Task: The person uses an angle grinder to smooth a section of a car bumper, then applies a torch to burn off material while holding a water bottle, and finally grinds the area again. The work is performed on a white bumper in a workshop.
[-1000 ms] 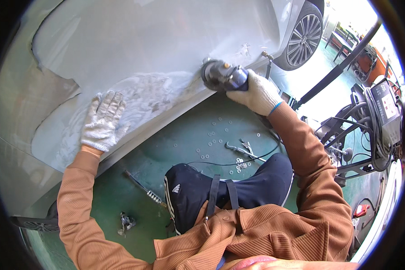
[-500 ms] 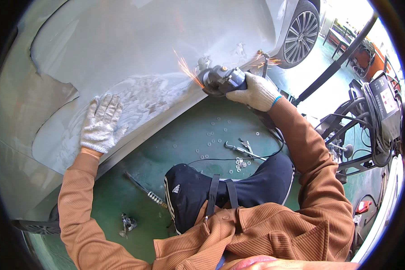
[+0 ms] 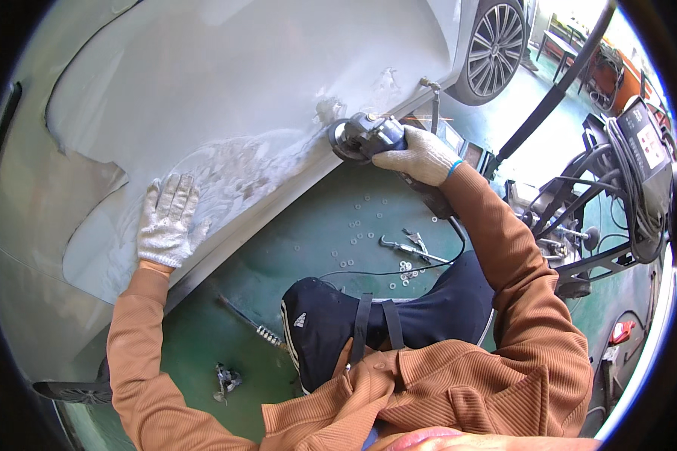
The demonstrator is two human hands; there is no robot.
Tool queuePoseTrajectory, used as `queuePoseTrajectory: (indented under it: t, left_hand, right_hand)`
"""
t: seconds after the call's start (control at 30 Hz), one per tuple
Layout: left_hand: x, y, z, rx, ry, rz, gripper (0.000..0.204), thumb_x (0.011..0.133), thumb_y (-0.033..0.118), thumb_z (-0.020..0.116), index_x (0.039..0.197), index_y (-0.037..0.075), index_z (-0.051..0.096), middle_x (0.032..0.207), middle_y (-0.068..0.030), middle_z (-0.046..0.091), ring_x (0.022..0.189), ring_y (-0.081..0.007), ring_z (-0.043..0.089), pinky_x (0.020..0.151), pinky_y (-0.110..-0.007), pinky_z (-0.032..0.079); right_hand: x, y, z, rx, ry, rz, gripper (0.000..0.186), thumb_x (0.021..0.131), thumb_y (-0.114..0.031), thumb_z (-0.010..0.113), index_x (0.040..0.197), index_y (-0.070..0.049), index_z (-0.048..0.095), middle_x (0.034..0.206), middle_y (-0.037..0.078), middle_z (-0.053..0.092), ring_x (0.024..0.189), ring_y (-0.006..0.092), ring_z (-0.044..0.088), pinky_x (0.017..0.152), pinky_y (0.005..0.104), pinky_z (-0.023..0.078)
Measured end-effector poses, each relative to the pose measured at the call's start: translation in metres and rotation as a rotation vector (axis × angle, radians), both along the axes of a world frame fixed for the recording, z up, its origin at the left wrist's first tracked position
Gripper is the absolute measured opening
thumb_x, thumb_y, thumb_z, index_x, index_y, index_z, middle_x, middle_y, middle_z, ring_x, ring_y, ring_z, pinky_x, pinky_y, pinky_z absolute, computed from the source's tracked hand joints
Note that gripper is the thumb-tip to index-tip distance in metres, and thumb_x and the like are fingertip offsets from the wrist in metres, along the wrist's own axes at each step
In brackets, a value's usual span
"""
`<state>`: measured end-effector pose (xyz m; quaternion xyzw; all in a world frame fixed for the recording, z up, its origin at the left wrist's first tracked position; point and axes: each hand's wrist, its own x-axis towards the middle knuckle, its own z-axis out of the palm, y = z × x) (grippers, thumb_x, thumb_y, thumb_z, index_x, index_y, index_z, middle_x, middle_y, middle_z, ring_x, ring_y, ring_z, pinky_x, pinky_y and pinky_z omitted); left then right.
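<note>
A pale grey car body panel (image 3: 226, 90) fills the upper left, with a rough sanded patch (image 3: 241, 165) low on its side. My left hand (image 3: 167, 222), in a white knit glove, lies flat on the panel beside that patch, fingers spread. My right hand (image 3: 421, 156), also gloved, grips a dark angle grinder (image 3: 361, 135). The grinder's disc touches the panel's lower edge at the patch's right end. A black cable (image 3: 399, 269) trails from the grinder down over the floor.
On the green floor (image 3: 316, 233) lie several small washers (image 3: 357, 225), a metal hand tool (image 3: 410, 246), a rod-shaped tool (image 3: 252, 323) and a small clamp (image 3: 224, 379). A car wheel (image 3: 496, 45) is at upper right; a cart with coiled cables (image 3: 624, 173) stands right.
The grinder and my right hand have shifted slightly; the sparks seen half a second ago have nearly died out. My left hand stays flat on the panel.
</note>
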<state>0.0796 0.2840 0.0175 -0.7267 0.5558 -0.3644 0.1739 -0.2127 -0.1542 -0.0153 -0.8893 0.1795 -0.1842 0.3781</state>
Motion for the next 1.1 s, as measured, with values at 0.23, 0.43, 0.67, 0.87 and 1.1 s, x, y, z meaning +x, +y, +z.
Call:
queuePoseTrajectory:
  t: [0.23,0.43,0.67,0.87,1.1]
  left_hand:
    - [0.011,0.010,-0.009,0.000,-0.064,-0.020,0.080,0.093,0.051,0.073,0.158,0.007,0.056,0.173,-0.0161,0.042,0.164,-0.0346,0.033,0.134,-0.063,0.020]
    - [-0.038,-0.151,0.023,0.072,0.028,0.310,0.089,0.098,0.062,0.062,0.162,0.001,0.050,0.175,-0.0191,0.038,0.166,-0.0380,0.026,0.137,-0.058,0.009]
    - [-0.073,-0.396,0.015,-0.043,-0.106,0.042,0.100,0.100,0.073,0.050,0.168,0.000,0.039,0.181,-0.0199,0.023,0.170,-0.0354,0.012,0.138,-0.052,0.001]
    - [-0.108,-0.510,-0.007,-0.052,-0.188,0.080,0.100,0.102,0.074,0.043,0.172,0.003,0.032,0.183,-0.0163,0.019,0.171,-0.0337,0.009,0.138,-0.053,-0.004]
    - [-0.128,-0.530,-0.076,0.120,-0.157,-0.006,0.098,0.103,0.073,0.044,0.174,0.006,0.028,0.183,-0.0151,0.018,0.171,-0.0311,0.009,0.139,-0.049,-0.001]
  right_hand:
    - [0.003,0.015,0.012,0.264,0.014,0.052,0.064,0.080,-0.050,0.087,0.119,-0.001,0.074,0.089,0.013,0.076,0.077,0.0240,0.075,0.075,0.0361,0.060]
    - [0.000,0.001,-0.076,0.603,-0.410,-0.322,0.057,0.085,-0.043,0.082,0.123,-0.001,0.072,0.099,0.014,0.077,0.090,0.0291,0.073,0.089,0.0411,0.058]
    - [-0.061,-0.040,-0.184,1.047,-0.385,-0.509,0.050,0.088,-0.042,0.085,0.115,-0.002,0.075,0.091,0.005,0.071,0.076,0.0171,0.065,0.073,0.0357,0.055]
    - [-0.078,-0.057,-0.183,1.266,-0.574,-0.604,0.047,0.092,-0.040,0.085,0.112,-0.001,0.070,0.084,0.006,0.066,0.067,0.0191,0.065,0.063,0.0363,0.056]
    - [-0.091,-0.052,-0.182,1.374,-0.599,-0.636,0.045,0.090,-0.038,0.085,0.113,-0.001,0.074,0.085,0.006,0.067,0.068,0.0188,0.064,0.065,0.0363,0.054]
